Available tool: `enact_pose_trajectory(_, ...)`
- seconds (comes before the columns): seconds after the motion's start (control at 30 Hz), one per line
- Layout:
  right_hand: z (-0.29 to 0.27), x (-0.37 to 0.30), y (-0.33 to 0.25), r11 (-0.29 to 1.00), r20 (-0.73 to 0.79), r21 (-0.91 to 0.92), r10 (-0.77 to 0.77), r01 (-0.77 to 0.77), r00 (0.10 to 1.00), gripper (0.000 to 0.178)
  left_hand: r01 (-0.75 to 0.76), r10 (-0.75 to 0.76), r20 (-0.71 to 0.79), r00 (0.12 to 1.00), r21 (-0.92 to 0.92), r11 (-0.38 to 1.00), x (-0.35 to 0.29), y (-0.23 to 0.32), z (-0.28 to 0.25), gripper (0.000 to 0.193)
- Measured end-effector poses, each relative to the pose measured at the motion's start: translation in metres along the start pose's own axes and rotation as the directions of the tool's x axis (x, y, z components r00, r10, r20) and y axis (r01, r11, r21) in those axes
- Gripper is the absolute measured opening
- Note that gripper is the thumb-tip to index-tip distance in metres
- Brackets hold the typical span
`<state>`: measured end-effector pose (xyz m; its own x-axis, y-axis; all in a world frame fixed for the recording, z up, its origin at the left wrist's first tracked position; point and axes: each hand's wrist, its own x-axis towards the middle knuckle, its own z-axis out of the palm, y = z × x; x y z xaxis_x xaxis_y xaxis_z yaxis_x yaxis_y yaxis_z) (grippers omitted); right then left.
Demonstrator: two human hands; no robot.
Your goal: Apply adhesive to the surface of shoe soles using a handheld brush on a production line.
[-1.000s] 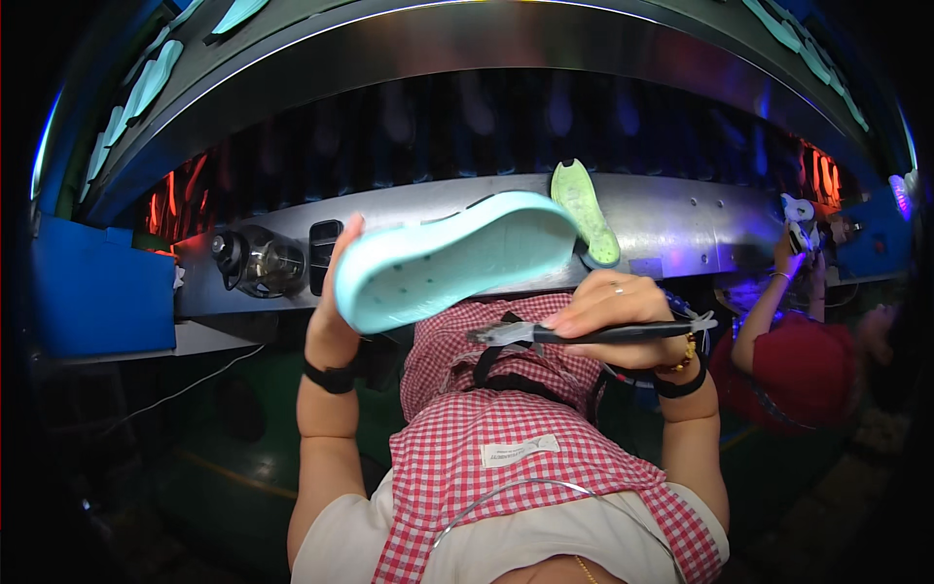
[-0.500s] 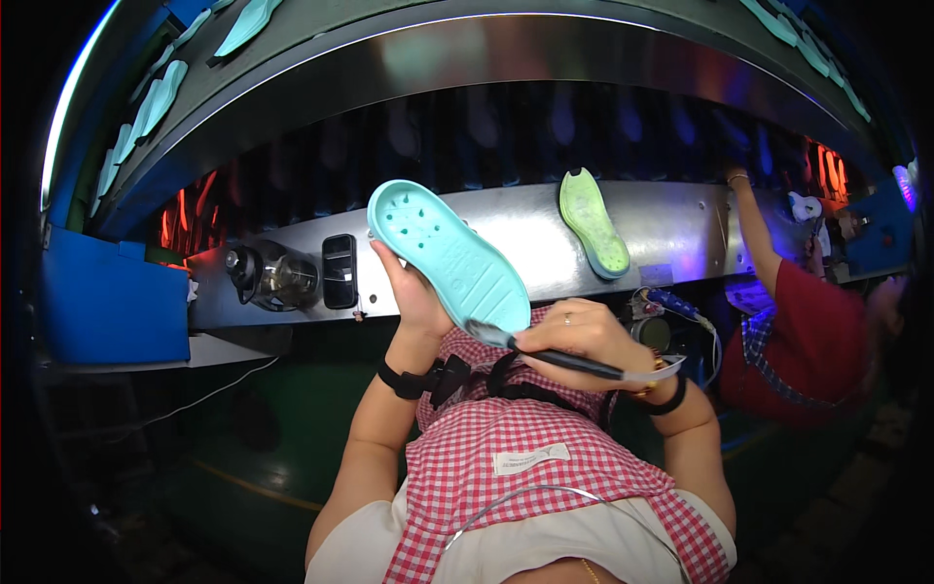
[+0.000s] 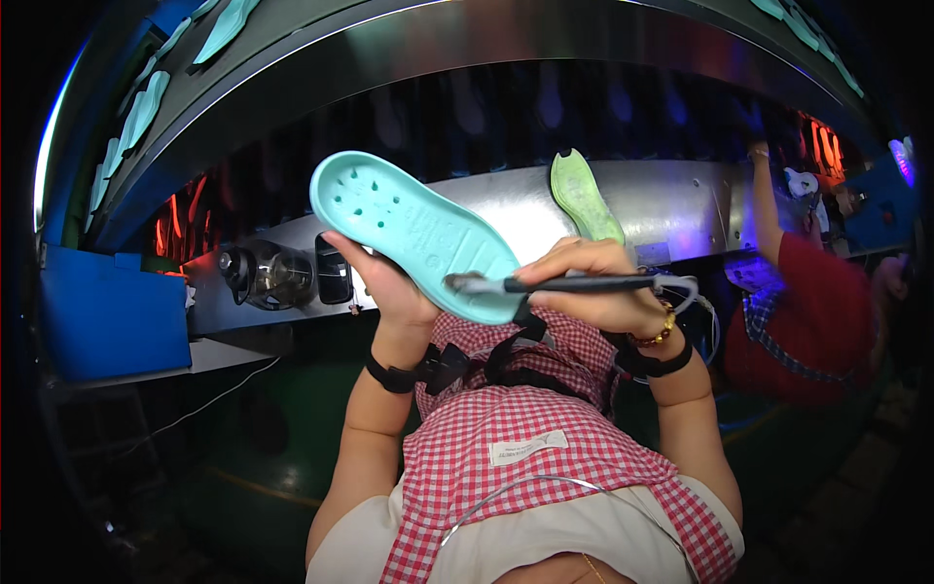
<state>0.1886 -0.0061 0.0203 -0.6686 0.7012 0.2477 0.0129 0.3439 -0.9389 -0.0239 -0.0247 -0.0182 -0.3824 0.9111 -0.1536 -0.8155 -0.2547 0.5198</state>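
Observation:
My left hand (image 3: 397, 294) is closed round the near left edge of a turquoise shoe sole (image 3: 428, 232), thumb along its rim. The sole is tilted above the bench, its wide end with several small holes pointing up and left. In my right hand (image 3: 598, 277) is a brush (image 3: 491, 285) with a black handle and a clear tube looping from its rear end. The brush head touches the inner face of the sole near its lower end. A yellow-green shoe piece (image 3: 584, 198) lies on the bench beyond my right hand; its near end is partly hidden.
A clear bottle with a dark lid (image 3: 275, 275) and a black tray (image 3: 334, 273) stand left on the steel bench (image 3: 681, 200). Behind runs a dark line with glowing red heaters. Turquoise soles (image 3: 146, 107) sit on the upper belt. A co-worker in red (image 3: 812, 326) reaches in at right.
The turquoise sole has moved left and up with my left hand. The brush head has shifted left and up along with it, and its handle lies more level. The view has tilted slightly.

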Motion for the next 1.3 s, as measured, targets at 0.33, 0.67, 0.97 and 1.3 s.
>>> enact_pose_trajectory(0.33, 0.008, -0.001, 0.014, 0.671, 0.053, 0.727, 0.162, -0.150, 0.985, 0.019, 0.078, -0.079, 0.126, 0.989, 0.014, 0.997, -0.017, 0.024, 0.037, 0.076)
enact_pose_trajectory(0.67, 0.014, 0.002, -0.021, 0.817, -0.051, 0.539, 0.274, -0.205, 0.960, 0.017, 0.262, -0.229, 0.403, 0.886, -0.028, 0.965, -0.035, 0.009, 0.033, 0.065)
enact_pose_trajectory(0.97, -0.006, 0.019, -0.021, 0.921, -0.023, 0.337, 0.213, -0.193, 0.977, 0.020, 0.258, -0.211, 0.405, 0.890, -0.064, 0.964, -0.022, 0.001, 0.032, 0.066)
enact_pose_trajectory(1.3, -0.004, 0.011, -0.025, 0.983, 0.280, 0.170, -0.119, 0.073, 0.953, 0.017, 0.442, -0.406, 0.406, 0.819, 0.004, 0.897, -0.001, 0.014, 0.035, 0.054)
